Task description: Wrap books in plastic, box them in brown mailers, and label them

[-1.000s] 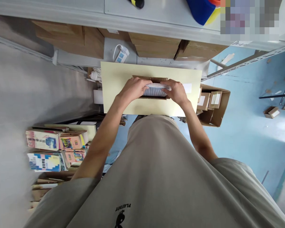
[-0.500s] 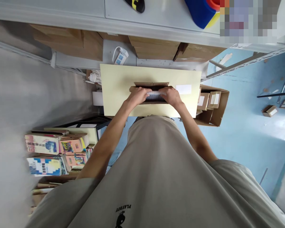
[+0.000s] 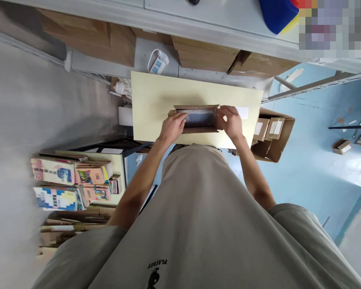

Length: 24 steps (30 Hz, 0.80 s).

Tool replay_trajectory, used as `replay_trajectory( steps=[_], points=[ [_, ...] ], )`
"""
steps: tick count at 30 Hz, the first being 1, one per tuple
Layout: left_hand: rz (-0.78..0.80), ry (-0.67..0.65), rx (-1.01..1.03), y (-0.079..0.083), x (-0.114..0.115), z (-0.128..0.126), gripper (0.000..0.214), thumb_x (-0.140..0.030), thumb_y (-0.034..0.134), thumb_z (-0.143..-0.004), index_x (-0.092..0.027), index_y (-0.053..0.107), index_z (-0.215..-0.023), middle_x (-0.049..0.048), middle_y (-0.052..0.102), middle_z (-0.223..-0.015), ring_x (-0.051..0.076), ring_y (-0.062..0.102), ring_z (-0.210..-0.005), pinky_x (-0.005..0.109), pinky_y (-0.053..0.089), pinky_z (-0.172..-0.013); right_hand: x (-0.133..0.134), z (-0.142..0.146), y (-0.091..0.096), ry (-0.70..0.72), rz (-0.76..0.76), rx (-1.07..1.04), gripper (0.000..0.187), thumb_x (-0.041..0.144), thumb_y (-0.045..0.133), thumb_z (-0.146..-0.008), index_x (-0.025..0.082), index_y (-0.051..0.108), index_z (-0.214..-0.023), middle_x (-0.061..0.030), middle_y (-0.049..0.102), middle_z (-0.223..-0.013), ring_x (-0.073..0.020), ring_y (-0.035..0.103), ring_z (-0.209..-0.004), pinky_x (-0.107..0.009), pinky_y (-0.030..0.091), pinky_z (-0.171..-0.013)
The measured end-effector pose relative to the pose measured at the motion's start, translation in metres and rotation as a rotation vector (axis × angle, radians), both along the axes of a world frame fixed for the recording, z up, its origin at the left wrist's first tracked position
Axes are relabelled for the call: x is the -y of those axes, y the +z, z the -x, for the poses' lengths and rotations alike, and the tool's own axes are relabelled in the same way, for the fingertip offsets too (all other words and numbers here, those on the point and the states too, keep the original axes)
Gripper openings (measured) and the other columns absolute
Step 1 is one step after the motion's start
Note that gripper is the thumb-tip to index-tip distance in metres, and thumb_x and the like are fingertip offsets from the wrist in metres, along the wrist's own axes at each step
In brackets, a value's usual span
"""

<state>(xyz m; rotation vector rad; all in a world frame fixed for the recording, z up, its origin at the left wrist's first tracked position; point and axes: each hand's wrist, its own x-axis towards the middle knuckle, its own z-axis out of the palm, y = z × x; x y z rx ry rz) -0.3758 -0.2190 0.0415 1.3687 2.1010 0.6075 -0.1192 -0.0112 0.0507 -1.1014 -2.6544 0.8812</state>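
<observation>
An open cardboard box (image 3: pixel 195 130) lies on a pale yellow tabletop (image 3: pixel 150 94), its long flaps raised. Inside rests a grey ribbed item in clear plastic wrap (image 3: pixel 201 117). My left hand (image 3: pixel 172 127) lies over the box's left end, fingers stretched out, their tips at the wrapped item. At the right end, my right hand (image 3: pixel 231 121) has its fingers curled and its thumb bent toward them, closed on the short end flap (image 3: pixel 220 120). A small gap shows between thumb and fingers. A white label or paper (image 3: pixel 243 112) lies just beyond this hand.
A larger carton (image 3: pixel 284 138) with small labelled boxes stands right of the table. Behind are a power strip (image 3: pixel 159 64) and big cartons (image 3: pixel 204 54) under a grey shelf (image 3: pixel 198 24). Stacked books (image 3: pixel 55 170) sit at lower left.
The right hand has let go of the wrapped item and moved right to the end flap. The item now sits lower in the box. My left hand stays at the left end. The view has shifted slightly.
</observation>
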Motion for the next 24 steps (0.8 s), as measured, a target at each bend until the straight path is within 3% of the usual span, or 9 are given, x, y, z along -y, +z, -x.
replay_trajectory(
  steps=[3,5,8,12,18,21,24],
  points=[
    [-0.142,0.286,-0.02,-0.012,0.031,0.016,0.038,-0.03,0.064,-0.115,-0.026,0.078,-0.151,0.0143,0.081,-0.151,0.036,0.076,-0.143,0.055,0.064,-0.126,-0.011,-0.023,-0.009,-0.21,0.074,-0.081,0.04,0.028,0.056,-0.116,0.022,0.083,-0.145,-0.0193,0.082,-0.149,-0.0352,0.081,-0.128,-0.058,0.072,-0.112],
    [-0.171,0.457,0.034,-0.028,0.044,0.027,0.04,-0.042,0.067,-0.116,-0.026,0.075,-0.152,0.0167,0.079,-0.15,0.033,0.079,-0.133,0.049,0.072,-0.112,-0.018,-0.032,-0.018,-0.271,0.234,-0.098,0.043,0.036,0.059,-0.115,0.02,0.082,-0.147,-0.0199,0.084,-0.142,-0.0317,0.085,-0.11,-0.056,0.075,-0.102],
    [-0.112,0.542,0.274,-0.052,0.049,0.037,0.044,-0.055,0.064,-0.118,-0.024,0.074,-0.147,0.0165,0.08,-0.139,0.026,0.084,-0.109,0.038,0.075,-0.089,-0.024,-0.035,-0.032,-0.274,0.491,-0.156,0.05,0.047,0.07,-0.109,0.021,0.082,-0.15,-0.017,0.086,-0.132,-0.0269,0.086,-0.096,-0.053,0.077,-0.095],
    [-0.118,0.442,0.426,-0.062,0.038,0.031,0.043,-0.057,0.067,-0.117,-0.024,0.077,-0.142,0.0142,0.081,-0.138,0.023,0.084,-0.104,0.037,0.076,-0.089,-0.019,-0.025,-0.042,-0.212,0.627,-0.238,0.052,0.054,0.083,-0.101,0.024,0.086,-0.144,-0.0104,0.086,-0.123,-0.0224,0.082,-0.089,-0.048,0.077,-0.092],
    [-0.152,0.248,0.302,-0.045,0.026,0.013,0.044,-0.041,0.075,-0.111,-0.023,0.077,-0.151,0.0159,0.075,-0.146,0.023,0.082,-0.109,0.04,0.075,-0.095,0.002,-0.005,-0.047,-0.098,0.549,-0.195,0.045,0.064,0.086,-0.103,0.024,0.089,-0.124,-0.0117,0.08,-0.122,-0.0252,0.081,-0.099,-0.049,0.076,-0.1],
    [-0.097,0.106,0.284,-0.034,0.027,0.008,0.055,-0.045,0.089,-0.102,-0.023,0.077,-0.151,0.0172,0.072,-0.155,0.031,0.078,-0.132,0.049,0.072,-0.111,0.008,-0.006,-0.041,0.032,0.509,-0.123,0.058,0.067,0.091,-0.1,0.024,0.086,-0.139,-0.0145,0.077,-0.135,-0.0292,0.082,-0.107,-0.052,0.075,-0.105],
    [-0.034,-0.001,0.229,-0.026,0.026,0.006,0.07,-0.047,0.107,-0.087,-0.024,0.078,-0.147,0.0168,0.071,-0.162,0.038,0.067,-0.154,0.058,0.059,-0.133,0.009,-0.009,-0.028,0.141,0.434,-0.007,0.078,0.063,0.103,-0.089,0.025,0.081,-0.153,-0.0165,0.074,-0.153,-0.0329,0.081,-0.119,-0.053,0.072,-0.113]
  ],
)
